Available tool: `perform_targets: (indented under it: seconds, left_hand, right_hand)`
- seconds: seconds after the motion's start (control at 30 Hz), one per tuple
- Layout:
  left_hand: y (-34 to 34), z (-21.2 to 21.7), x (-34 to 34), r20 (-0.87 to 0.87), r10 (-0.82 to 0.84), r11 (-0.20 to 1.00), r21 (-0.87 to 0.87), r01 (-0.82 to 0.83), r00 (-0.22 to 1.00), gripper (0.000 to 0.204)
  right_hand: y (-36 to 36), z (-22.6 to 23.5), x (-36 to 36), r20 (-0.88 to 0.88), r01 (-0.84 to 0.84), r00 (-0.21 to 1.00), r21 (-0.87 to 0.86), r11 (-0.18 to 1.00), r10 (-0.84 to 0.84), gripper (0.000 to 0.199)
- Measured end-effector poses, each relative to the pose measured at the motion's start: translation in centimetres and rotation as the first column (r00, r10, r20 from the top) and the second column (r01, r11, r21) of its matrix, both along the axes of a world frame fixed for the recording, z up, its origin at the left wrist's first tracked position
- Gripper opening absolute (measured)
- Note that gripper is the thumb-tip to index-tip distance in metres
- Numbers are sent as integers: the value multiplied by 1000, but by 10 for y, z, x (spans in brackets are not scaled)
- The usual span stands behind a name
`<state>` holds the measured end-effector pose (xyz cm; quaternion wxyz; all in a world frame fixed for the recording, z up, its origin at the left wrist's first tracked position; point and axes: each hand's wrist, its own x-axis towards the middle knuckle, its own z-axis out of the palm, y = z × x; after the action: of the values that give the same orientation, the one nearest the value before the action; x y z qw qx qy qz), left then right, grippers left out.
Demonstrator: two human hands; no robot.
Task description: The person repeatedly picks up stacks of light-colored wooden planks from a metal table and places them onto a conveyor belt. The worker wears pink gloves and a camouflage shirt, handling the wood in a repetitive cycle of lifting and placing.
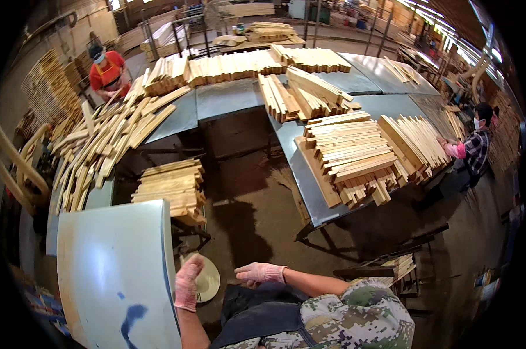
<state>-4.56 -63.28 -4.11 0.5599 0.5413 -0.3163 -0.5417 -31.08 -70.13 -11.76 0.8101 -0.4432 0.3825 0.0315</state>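
My left hand (188,282), in a pink-and-white knitted glove, is raised beside the right edge of a pale metal-topped table (114,250). Its fingers look loosely bent, with nothing visible in them. In front of my waist is my right hand (260,272), in a matching glove, its fingers stretched out to the left and empty. A round cream disc, perhaps a stool seat (209,284), shows low between the hands, partly behind the left one. Beyond the table lies a stack of short wooden strips (171,187) on a low stand.
Wooden strips lie piled on metal tables to the left (109,142), back (234,67) and right (350,145). A person in red (107,72) stands at the far left, another in a checked shirt (477,145) at the right. A low rack (399,270) holds wood pieces.
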Motion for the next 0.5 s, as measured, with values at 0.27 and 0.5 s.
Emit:
perform_targets:
  seconds: [0.27, 0.5]
  left_hand:
    - [-206, -94, -7, -90, -301, 915, 252, 314, 949, 43]
    - [-429, -138, 3, 246, -502, 853, 301, 427, 829, 50]
  right_hand:
    - [-131, -85, -39, -57, 345, 939, 121, 931, -340, 31]
    - [-312, -119, -80, 17, 612, 732, 423, 668, -682, 12]
